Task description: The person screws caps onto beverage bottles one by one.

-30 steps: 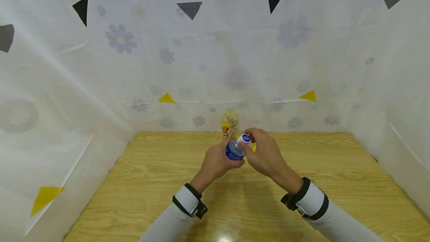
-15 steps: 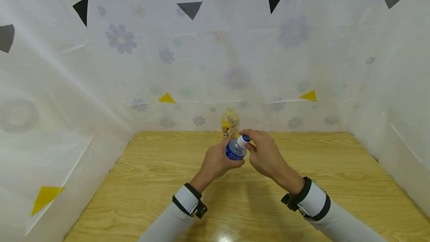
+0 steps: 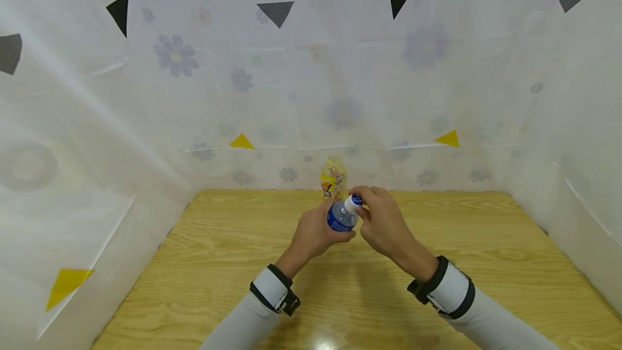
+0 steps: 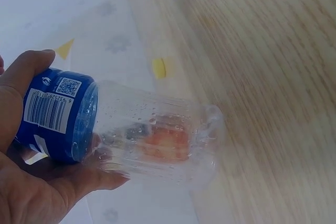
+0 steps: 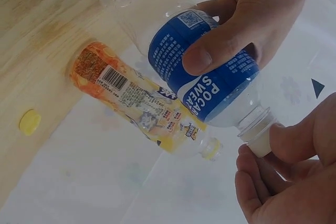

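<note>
My left hand (image 3: pixel 313 231) grips a clear plastic drink bottle (image 5: pixel 210 72) around its blue label, thumb on one side and fingers on the other. The bottle is tilted above the table, and its transparent lower part (image 4: pixel 152 129) has droplets inside. At its mouth, the thumb and fingers of my right hand (image 3: pixel 386 226) pinch a white cap (image 5: pixel 261 142) with a blue top, partly hidden by the fingers. The cap sits at the bottle's neck in the right wrist view.
Behind the hands, an uncapped bottle (image 5: pixel 142 103) with an orange and yellow label stands on the wooden table (image 3: pixel 233 242). A yellow cap (image 5: pixel 30 122) lies on the table near it. Pale flower-patterned sheeting (image 3: pixel 291 85) encloses the back and sides.
My right hand's fingers have shifted around the white cap, with the index finger reaching further over its top. The left hand and bottle have stayed nearly still. The yellow cap has become hidden in the head view.
</note>
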`<control>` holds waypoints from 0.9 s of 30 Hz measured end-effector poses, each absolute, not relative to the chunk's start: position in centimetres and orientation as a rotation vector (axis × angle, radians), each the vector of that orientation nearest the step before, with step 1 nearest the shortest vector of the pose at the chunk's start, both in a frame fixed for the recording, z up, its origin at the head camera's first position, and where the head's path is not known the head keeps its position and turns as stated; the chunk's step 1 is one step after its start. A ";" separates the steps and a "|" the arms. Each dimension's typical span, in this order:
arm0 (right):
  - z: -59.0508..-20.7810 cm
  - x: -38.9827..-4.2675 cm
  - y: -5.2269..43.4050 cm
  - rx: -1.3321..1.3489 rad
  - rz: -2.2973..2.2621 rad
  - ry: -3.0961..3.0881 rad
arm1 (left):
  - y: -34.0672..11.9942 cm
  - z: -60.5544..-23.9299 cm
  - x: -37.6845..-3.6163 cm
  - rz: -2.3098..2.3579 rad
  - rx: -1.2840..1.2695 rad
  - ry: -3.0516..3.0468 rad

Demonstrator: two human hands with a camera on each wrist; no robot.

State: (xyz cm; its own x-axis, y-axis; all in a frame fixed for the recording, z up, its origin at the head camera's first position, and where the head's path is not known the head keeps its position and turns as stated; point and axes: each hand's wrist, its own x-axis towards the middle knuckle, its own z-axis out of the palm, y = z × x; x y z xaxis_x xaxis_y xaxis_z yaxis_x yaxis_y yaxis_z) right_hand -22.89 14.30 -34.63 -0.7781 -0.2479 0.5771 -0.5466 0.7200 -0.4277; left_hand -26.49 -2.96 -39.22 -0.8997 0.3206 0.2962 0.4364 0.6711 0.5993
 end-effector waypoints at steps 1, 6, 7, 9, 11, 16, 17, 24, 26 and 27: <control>-34.7 -22.9 14.3 0.602 0.820 -2.433 | -3.0 -39.2 -26.5 -1.037 -0.620 -2.719; -34.8 -23.0 14.2 0.578 0.810 -2.427 | -2.9 -39.1 -26.5 -1.032 -0.626 -2.716; -34.8 -23.0 14.2 0.575 0.806 -2.425 | -2.9 -39.1 -26.5 -1.030 -0.628 -2.714; -34.9 -23.1 14.1 0.568 0.796 -2.420 | -2.9 -39.1 -26.4 -1.025 -0.630 -2.712; -34.9 -23.1 14.0 0.561 0.788 -2.416 | -2.9 -39.1 -26.4 -1.026 -0.629 -2.709; -34.9 -23.1 13.8 0.539 0.773 -2.409 | -2.8 -39.3 -26.4 -1.039 -0.617 -2.700; -35.0 -23.1 13.8 0.536 0.772 -2.408 | -2.8 -39.3 -26.3 -1.044 -0.616 -2.697; -35.2 -23.2 13.9 0.545 0.751 -2.379 | -2.7 -39.5 -26.3 -1.037 -0.617 -2.683; -35.3 -23.3 14.0 0.550 0.743 -2.358 | -2.7 -39.5 -26.3 -1.029 -0.619 -2.679; -35.3 -23.4 14.0 0.552 0.740 -2.348 | -2.7 -39.5 -26.3 -1.028 -0.620 -2.675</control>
State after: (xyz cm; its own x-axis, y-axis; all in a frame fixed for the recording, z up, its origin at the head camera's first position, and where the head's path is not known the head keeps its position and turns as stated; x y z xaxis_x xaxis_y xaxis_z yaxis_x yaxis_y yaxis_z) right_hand -23.38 13.99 -35.33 -0.7280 -0.1994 0.6559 -0.5396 0.7569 -0.3687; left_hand -26.34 -2.67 -39.52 -0.8898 0.3086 0.3362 0.4544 0.6687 0.5886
